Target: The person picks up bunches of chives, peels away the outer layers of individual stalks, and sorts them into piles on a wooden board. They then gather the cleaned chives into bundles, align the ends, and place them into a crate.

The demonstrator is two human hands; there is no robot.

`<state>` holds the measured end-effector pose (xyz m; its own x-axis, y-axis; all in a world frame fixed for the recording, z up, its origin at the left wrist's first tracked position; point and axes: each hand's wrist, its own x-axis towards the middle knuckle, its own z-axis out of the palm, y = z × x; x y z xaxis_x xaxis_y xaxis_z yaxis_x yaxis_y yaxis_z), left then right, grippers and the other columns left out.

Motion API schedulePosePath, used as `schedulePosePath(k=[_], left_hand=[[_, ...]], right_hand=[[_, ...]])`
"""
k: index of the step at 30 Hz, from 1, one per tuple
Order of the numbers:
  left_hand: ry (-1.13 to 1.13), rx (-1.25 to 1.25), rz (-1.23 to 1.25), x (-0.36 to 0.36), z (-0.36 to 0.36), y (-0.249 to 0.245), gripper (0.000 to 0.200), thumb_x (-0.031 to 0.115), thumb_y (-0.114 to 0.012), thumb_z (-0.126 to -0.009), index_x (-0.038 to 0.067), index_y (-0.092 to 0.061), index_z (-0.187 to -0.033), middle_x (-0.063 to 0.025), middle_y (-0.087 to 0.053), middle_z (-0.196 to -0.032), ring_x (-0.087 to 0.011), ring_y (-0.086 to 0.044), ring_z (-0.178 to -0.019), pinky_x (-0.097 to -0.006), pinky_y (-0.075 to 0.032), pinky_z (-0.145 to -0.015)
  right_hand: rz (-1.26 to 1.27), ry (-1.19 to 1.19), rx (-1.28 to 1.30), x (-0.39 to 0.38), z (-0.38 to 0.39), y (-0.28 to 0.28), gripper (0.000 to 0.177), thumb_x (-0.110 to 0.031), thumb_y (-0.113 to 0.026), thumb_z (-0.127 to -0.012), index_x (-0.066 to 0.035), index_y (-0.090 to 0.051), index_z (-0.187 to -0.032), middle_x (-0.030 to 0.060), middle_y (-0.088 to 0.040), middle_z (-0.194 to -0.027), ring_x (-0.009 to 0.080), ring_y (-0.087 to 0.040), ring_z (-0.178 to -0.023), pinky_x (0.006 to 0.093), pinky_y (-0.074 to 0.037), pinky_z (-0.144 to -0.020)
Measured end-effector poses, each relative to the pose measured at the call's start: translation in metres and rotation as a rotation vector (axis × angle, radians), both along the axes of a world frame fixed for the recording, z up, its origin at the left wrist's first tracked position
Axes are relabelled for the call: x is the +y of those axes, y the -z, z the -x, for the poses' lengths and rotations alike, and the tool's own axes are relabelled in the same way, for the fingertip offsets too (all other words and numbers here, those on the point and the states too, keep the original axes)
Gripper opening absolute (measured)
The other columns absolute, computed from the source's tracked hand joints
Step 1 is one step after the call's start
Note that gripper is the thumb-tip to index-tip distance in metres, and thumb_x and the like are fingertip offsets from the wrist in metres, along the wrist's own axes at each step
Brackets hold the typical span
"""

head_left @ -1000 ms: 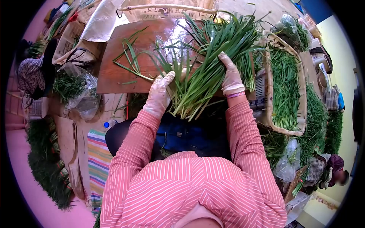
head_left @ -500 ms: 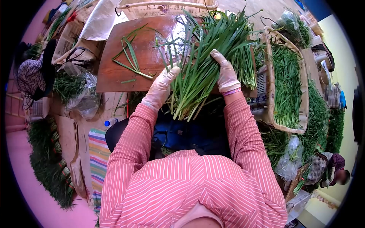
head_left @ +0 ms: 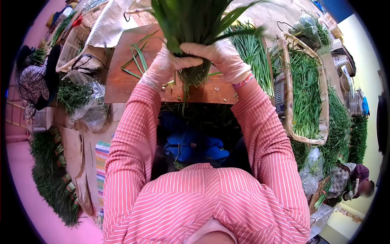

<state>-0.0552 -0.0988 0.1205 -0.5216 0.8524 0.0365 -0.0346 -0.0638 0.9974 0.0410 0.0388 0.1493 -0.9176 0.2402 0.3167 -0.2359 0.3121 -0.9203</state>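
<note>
My gloved left hand (head_left: 162, 68) and right hand (head_left: 228, 60) clasp an upright green bunch (head_left: 195, 24) over the board (head_left: 117, 90), with a crate (head_left: 310, 140) to the board's right.

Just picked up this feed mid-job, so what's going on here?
A gloved person holds a green bunch at the brown board, left grip and right grip both closed around its lower part. Whether its stem ends touch the board, I can't tell. More greens lie on the board's right side, a few loose blades on its left; a filled crate stands farther right.
</note>
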Motion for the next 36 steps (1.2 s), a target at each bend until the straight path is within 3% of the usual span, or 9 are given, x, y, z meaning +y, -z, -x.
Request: schedulePosePath(k=[4,8,10,16,21,26,28,31,36], left_hand=[[-0.039,0.352,-0.117,0.009,0.004,0.031,0.045,0.023,-0.079,-0.071,0.004,-0.059,-0.107,-0.004,-0.063,-0.101,-0.0139,-0.059,-0.093,-0.0285,-0.049,-0.084],[-0.133,0.924,0.128,0.015,0.022,0.049,0.041,0.024,-0.075,-0.076,0.005,-0.059,-0.109,-0.0054,-0.063,-0.1,-0.0167,-0.061,-0.091,-0.0315,-0.05,-0.083],[-0.263,0.688,0.031,0.015,0.027,0.045,0.04,0.024,-0.073,-0.077,0.005,-0.059,-0.109,-0.0059,-0.063,-0.1,-0.0174,-0.061,-0.09,-0.0319,-0.05,-0.083],[-0.391,-0.491,-0.353,-0.02,0.016,0.012,0.03,0.015,-0.064,-0.082,0.003,-0.06,-0.109,-0.0096,-0.064,-0.098,-0.0215,-0.063,-0.089,-0.034,-0.052,-0.083],[-0.45,-0.643,-0.45,-0.071,0.083,0.062,0.041,0.023,-0.064,-0.084,-0.001,-0.056,-0.116,-0.0133,-0.063,-0.108,-0.0252,-0.063,-0.093,-0.0396,-0.051,-0.087],[-0.515,-0.657,-0.55,-0.072,0.091,0.069,0.034,0.021,-0.065,-0.083,-0.002,-0.059,-0.108,-0.0127,-0.065,-0.1,-0.0248,-0.064,-0.085,-0.0379,-0.054,-0.081],[-0.505,-0.719,-0.55,-0.071,0.095,0.072,0.034,0.023,-0.065,-0.083,-0.001,-0.059,-0.107,-0.0124,-0.065,-0.1,-0.0245,-0.064,-0.086,-0.0384,-0.054,-0.08],[-0.458,-0.694,-0.453,-0.071,0.114,0.083,0.046,0.03,-0.061,-0.085,0.001,-0.053,-0.12,-0.0151,-0.059,-0.116,-0.0273,-0.058,-0.104,-0.0433,-0.045,-0.095],[-0.385,-0.707,-0.242,0.011,0.114,0.084,0.029,0.021,-0.064,-0.084,0.005,-0.06,-0.108,-0.0108,-0.064,-0.103,-0.0235,-0.062,-0.093,-0.0387,-0.05,-0.087]], right_hand=[[0.289,-0.089,-0.143,-0.008,0.005,-0.007,0.057,-0.032,-0.081,-0.066,0.001,-0.063,-0.107,0.0098,-0.066,-0.097,0.0152,-0.061,-0.08,0.0293,-0.05,-0.074],[-0.147,-0.138,-0.277,-0.014,0.016,-0.024,0.091,-0.044,-0.081,-0.062,-0.004,-0.039,-0.132,0.0132,-0.065,-0.098,0.0202,-0.06,-0.081,0.0312,-0.048,-0.074],[-0.131,-0.187,-0.15,-0.017,0.023,-0.026,0.118,-0.045,-0.079,-0.063,-0.005,-0.005,-0.146,0.019,-0.059,-0.112,0.0241,-0.058,-0.101,0.0312,-0.045,-0.088],[0.025,-0.225,0.133,0.022,0.009,-0.025,0.061,-0.028,-0.061,-0.087,0.0,-0.039,-0.135,0.0153,-0.056,-0.123,0.0206,-0.054,-0.113,0.0287,-0.042,-0.095],[0.126,0.138,-0.137,0.06,0.014,0.114,0.044,-0.029,-0.062,-0.087,-0.007,-0.055,-0.124,0.0114,-0.054,-0.126,0.0193,-0.051,-0.117,0.0307,-0.04,-0.101],[-0.961,-0.134,-0.386,-0.013,-0.007,0.13,0.046,-0.03,-0.06,-0.081,-0.011,-0.054,-0.122,0.0135,-0.054,-0.122,0.0312,-0.046,-0.116,0.0406,-0.035,-0.101],[-0.704,-0.406,0.059,-0.021,-0.036,0.17,0.03,-0.03,-0.062,-0.075,-0.017,-0.065,-0.102,0.0096,-0.055,-0.116,0.0319,-0.048,-0.113,0.0463,-0.037,-0.095],[-0.428,-0.67,-0.645,-0.008,-0.06,0.123,0.032,-0.04,-0.058,-0.081,-0.013,-0.069,-0.095,0.008,-0.066,-0.103,0.0278,-0.06,-0.096,0.0347,-0.044,-0.091],[-0.211,0.02,-0.816,0.067,-0.08,0.108,0.038,-0.042,-0.057,-0.085,-0.008,-0.068,-0.1,0.0078,-0.069,-0.089,0.0232,-0.064,-0.082,0.0326,-0.049,-0.076]])
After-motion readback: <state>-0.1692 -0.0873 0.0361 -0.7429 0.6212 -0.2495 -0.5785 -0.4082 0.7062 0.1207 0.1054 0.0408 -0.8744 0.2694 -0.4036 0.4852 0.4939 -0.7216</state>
